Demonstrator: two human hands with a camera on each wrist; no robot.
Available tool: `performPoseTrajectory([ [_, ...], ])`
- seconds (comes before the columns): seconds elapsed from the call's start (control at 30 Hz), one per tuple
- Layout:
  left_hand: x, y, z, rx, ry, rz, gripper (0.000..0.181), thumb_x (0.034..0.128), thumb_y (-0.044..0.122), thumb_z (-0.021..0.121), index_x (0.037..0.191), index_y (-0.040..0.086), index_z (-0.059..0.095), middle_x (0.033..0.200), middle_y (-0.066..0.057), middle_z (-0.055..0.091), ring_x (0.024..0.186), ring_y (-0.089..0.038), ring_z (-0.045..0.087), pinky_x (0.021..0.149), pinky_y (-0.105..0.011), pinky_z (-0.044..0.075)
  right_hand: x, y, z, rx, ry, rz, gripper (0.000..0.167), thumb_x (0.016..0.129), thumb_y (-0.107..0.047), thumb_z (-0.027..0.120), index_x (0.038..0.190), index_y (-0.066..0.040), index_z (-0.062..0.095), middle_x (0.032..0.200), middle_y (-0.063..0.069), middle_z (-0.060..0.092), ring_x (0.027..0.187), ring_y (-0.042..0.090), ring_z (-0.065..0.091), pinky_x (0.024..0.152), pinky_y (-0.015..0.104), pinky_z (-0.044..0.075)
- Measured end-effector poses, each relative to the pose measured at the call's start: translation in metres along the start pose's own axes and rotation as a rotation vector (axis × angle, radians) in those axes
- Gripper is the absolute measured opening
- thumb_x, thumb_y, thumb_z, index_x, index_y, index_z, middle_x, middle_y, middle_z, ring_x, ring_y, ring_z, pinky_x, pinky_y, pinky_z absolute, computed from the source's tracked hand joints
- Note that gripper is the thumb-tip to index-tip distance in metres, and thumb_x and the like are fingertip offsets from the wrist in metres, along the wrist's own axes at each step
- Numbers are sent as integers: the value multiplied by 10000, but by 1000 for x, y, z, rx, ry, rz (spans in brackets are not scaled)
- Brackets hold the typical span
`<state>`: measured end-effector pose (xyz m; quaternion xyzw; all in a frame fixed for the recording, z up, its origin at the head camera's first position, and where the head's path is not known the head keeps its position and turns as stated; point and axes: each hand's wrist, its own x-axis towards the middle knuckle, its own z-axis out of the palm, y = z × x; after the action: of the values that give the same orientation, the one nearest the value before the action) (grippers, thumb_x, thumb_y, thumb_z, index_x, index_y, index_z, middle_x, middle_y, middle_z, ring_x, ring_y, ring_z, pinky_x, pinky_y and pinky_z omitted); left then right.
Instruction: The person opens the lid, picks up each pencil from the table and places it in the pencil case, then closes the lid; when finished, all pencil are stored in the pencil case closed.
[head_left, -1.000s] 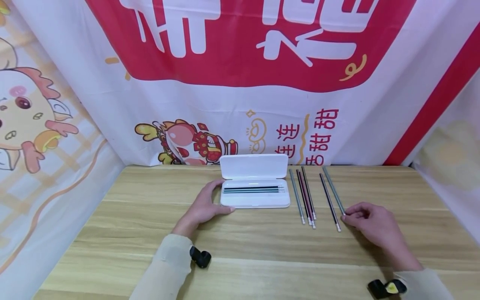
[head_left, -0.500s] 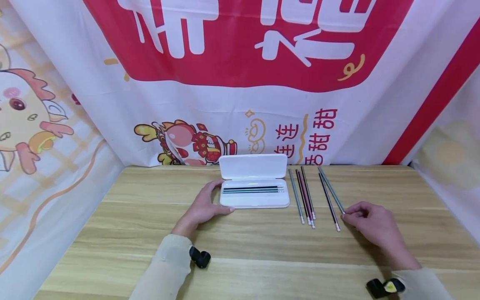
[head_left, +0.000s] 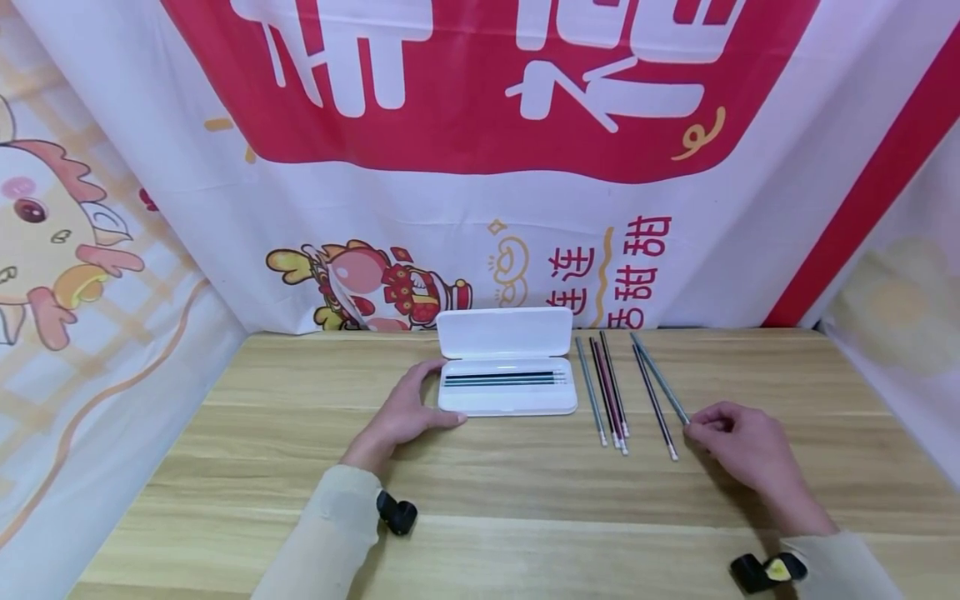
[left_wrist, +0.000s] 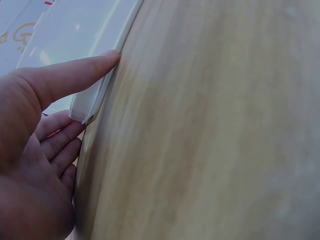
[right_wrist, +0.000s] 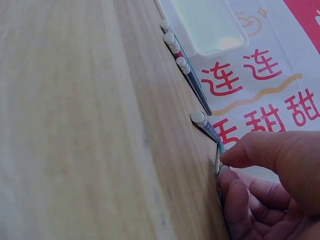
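Observation:
An open white pencil case [head_left: 507,403] lies on the table with its lid raised at the back. Several dark and teal pencils [head_left: 502,379] lie lengthwise inside. My left hand [head_left: 405,410] holds the case at its left end, thumb along the front edge and fingers by the left side. Out to the right, my right hand [head_left: 738,437] pinches the near end of a teal pencil [head_left: 660,377] between thumb and forefinger; its far end points away and leftward, close to the tip of a dark pencil [head_left: 656,402]. The fingers hide the teal pencil's near end.
Just right of the case, several loose pencils [head_left: 609,392] lie roughly parallel, white erasers toward me. Behind the wooden table [head_left: 525,500] hangs a printed red and white cloth [head_left: 480,200]. More cloth hangs at both sides.
The far end of the teal pencil has swung left toward the dark pencil's tip, while my right hand has stayed nearly in place. My left hand and the case stay put.

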<state>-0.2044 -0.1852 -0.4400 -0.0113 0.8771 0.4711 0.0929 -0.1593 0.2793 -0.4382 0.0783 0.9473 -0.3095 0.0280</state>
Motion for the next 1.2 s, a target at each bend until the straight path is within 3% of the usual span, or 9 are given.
performPoseTrajectory([
  [0.67, 2, 1, -4, -3, -26, -21, 940, 825, 249, 948, 1615, 229, 439, 1761, -96, 318, 1665, -388, 196, 1355, -661, 113, 3, 4, 0, 111, -37, 29, 334, 1047, -291, 669, 1197, 4, 715, 1011, 116, 744, 863, 212, 646, 691, 265, 521],
  [1.2, 1, 0, -1, -23, -13, 8, 938, 809, 203, 953, 1603, 202, 454, 1729, -91, 376, 1658, -361, 225, 1366, -634, 102, -1, 3, -9, 308, -123, 45, 411, 1111, -283, 601, 1369, 37, 612, 1153, 151, 712, 898, 165, 650, 708, 267, 615],
])
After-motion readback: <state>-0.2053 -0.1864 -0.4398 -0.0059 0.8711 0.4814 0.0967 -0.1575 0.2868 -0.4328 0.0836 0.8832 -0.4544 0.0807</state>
